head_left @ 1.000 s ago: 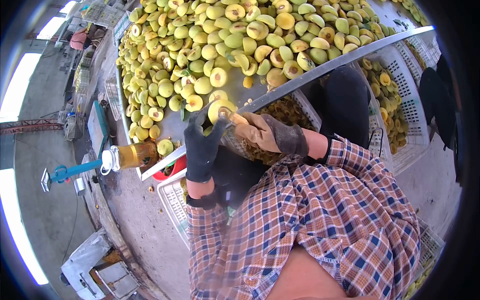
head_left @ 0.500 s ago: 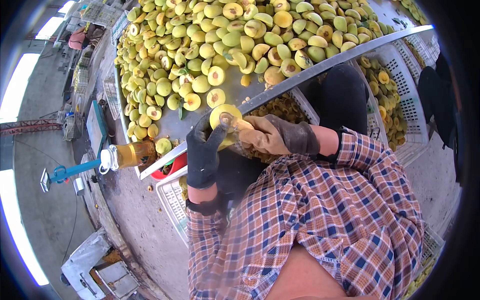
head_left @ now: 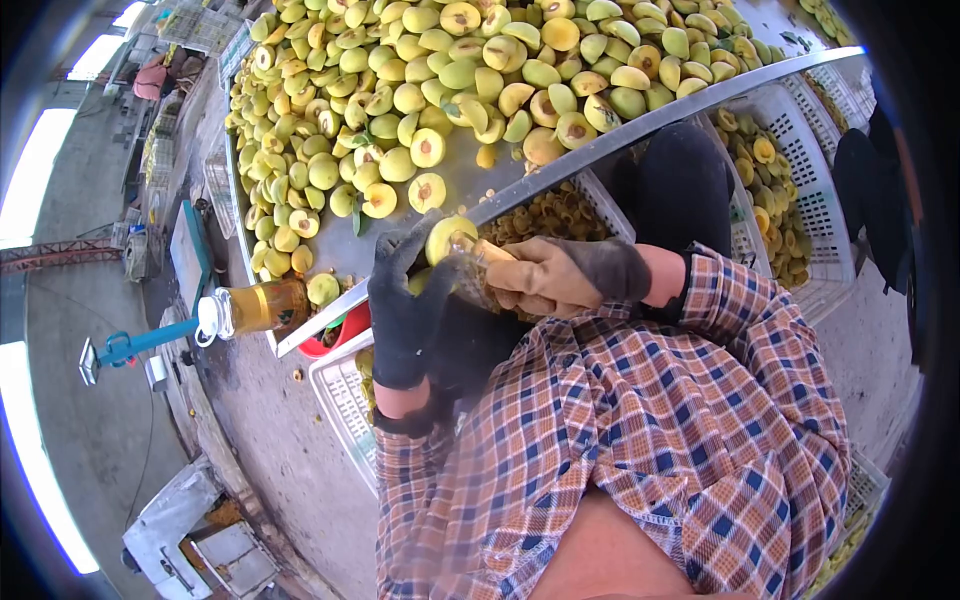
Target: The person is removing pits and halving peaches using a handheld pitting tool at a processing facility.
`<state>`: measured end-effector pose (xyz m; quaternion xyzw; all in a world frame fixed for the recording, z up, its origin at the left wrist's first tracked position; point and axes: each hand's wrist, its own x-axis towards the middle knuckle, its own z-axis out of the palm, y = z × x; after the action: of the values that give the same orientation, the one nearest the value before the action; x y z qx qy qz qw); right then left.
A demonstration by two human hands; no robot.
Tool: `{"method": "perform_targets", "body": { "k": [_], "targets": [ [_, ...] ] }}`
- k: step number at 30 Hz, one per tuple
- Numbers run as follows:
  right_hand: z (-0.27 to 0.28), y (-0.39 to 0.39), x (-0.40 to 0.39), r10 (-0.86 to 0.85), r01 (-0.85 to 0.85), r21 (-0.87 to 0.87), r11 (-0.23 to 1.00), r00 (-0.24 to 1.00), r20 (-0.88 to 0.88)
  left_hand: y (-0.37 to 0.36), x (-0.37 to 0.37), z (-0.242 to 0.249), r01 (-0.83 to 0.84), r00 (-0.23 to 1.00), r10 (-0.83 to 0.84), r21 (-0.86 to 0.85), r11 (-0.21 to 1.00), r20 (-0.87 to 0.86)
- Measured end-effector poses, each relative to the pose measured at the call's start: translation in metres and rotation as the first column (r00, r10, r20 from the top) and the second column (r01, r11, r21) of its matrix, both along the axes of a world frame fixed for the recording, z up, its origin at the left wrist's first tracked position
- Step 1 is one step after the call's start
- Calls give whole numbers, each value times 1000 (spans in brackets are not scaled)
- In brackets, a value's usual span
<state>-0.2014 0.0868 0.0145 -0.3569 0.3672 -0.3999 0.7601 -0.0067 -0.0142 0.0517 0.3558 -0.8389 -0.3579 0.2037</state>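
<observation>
My left hand [head_left: 408, 300], in a black glove, has its fingers curled around a halved yellow-green fruit [head_left: 448, 238], which looks like a peach or plum. My right hand [head_left: 555, 272], in a tan and dark glove, grips a short tool with a light-coloured handle [head_left: 490, 252]. The tool's tip meets the cut side of the fruit half; its exact shape is blurred. Both hands are just in front of the metal table edge [head_left: 600, 148]. Many fruit halves [head_left: 427, 190], some with a brown pit or cavity, lie piled beyond them.
Below the hands, a crate holds brownish pits or scraps [head_left: 555, 215]. White plastic crates [head_left: 815, 200] with fruit halves stand at right, another crate [head_left: 345, 400] at lower left. A jar of amber liquid [head_left: 255, 308] and a red container [head_left: 345, 335] are near the table corner.
The fruit half has tilted, so less of its cut face shows. My left hand has shifted slightly down and left, and the tool remains at the fruit.
</observation>
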Motion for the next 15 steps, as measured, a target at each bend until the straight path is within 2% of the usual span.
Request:
{"method": "perform_targets", "body": {
  "k": [1,3,4,5,8,9,11,12,14,15],
  "targets": [
    [13,0,-6,84,-109,207,972,988,130,2,0,-4,-10,993,20,91,996,-114],
    [14,4,5,13,-49,231,972,988,156,10,-3,-18,1,939,92,270,963,-330],
    [12,5,9,-23,-20,244,970,985,170,13,-3,-23,-23,940,122,297,954,-317],
    [-7,3,7,61,-91,187,978,985,163,15,-2,-27,-46,941,150,325,945,-303],
    [-12,2,20,-111,95,-154,984,989,-98,13,-3,-28,-37,938,157,361,932,-309],
    [-16,-1,15,-120,35,-307,951,957,-263,10,-5,-20,-1,949,109,342,940,-296],
    [-16,-2,11,-71,0,-260,966,962,-263,5,-8,-19,47,962,35,293,955,-270],
    [-13,-2,10,-46,-19,-240,971,964,-262,5,-8,-20,45,957,57,340,939,-285],
    [-17,-2,15,-5,-8,-87,996,990,-143,4,-9,-23,44,945,103,430,902,-312],
    [-20,-1,17,8,-9,-8,1000,997,-79,4,-10,-23,36,943,108,419,907,-315]
  ]
}}
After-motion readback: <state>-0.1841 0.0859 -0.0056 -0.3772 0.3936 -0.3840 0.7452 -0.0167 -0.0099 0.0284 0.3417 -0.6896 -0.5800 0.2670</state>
